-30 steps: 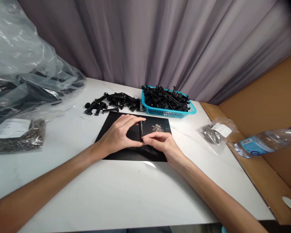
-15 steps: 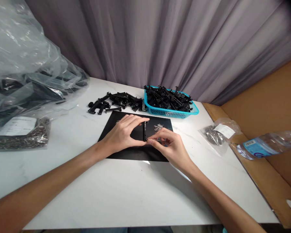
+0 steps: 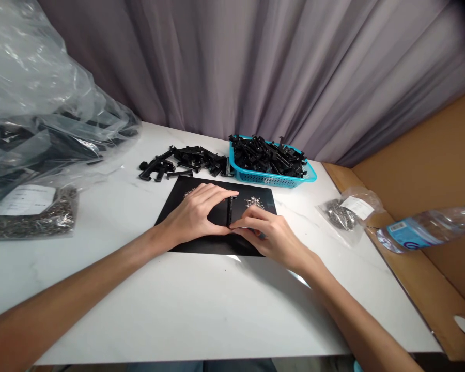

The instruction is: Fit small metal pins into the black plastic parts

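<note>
A slim black plastic part (image 3: 230,212) stands lengthwise between the thumb and forefinger of my left hand (image 3: 196,209), which grips it at both ends. Close by, my right hand (image 3: 269,227) is closed in a pinch at the part's near end, fingertips meeting my left thumb. What those fingers hold is hidden or too small to name. Beneath both hands lies a black mat (image 3: 213,245). Small shiny metal pieces form one pile (image 3: 253,202) beyond my right hand and another pile (image 3: 188,193) partly behind my left.
Behind the mat, loose black parts (image 3: 194,157) lie left of a blue basket (image 3: 273,180) heaped with similar parts. Plastic bags fill the left side, one holding metal pieces (image 3: 58,214). On the right are a smaller bag (image 3: 341,214), a plastic bottle (image 3: 414,235) and cardboard (image 3: 414,155).
My right hand has turned over slightly and shifted left at the part's near end; a thin metal thing seen in its fingers before is now mostly hidden. My left hand keeps its grip.
</note>
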Available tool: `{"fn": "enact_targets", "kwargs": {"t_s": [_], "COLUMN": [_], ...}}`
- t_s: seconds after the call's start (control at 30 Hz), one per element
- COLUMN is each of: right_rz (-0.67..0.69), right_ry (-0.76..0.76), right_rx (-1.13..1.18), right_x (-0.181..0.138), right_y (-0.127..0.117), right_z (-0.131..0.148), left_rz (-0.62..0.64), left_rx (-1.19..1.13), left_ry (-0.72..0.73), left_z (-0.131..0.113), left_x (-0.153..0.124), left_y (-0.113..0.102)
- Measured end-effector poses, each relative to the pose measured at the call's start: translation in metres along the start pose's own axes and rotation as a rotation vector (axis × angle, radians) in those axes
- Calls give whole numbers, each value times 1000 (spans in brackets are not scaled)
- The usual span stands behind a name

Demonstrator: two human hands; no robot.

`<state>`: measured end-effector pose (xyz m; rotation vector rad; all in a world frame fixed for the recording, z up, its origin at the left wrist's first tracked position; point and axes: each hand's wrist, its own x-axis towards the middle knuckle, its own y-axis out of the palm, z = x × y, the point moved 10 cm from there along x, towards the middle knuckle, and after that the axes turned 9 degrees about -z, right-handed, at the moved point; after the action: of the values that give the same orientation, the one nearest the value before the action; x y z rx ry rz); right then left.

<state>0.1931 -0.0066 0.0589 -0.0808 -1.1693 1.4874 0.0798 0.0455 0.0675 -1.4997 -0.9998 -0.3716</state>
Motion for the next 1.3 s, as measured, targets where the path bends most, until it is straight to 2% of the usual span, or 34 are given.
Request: {"fn": "enact_targets", "kwargs": {"t_s": [0.43,0.5,0.67,0.73,0.93,1.17,1.23,1.3], "right_rz": [165,147,-42,-67,-15,118,114,60], "right_ry": [-181,-163,-13,-1,-29,-162,-164,-101], "right_rx": [-290,-268,-64,-20,-67,-307,-317,-245], "right_x": [-3,-3,3,3,2,-3,-3,-1], "right_y": [7,7,-9,-10,-2,8,9,4], "right_z": [14,14,4,3,7,16,16,11], "left_rz": [55,57,-30,-40,-24,13,33,30], "left_rx": [-27,-29,-52,-58,-53,-62,-62,-66], "left_ry": [31,27,19,25,40,30,14,-2], "left_z": [-3,-3,-5,-7,-7,-2,0,2], "left_x": [0,0,5,6,5,0,-1,-1], "left_y": [7,8,-2,-3,-2,4,6,6]}}
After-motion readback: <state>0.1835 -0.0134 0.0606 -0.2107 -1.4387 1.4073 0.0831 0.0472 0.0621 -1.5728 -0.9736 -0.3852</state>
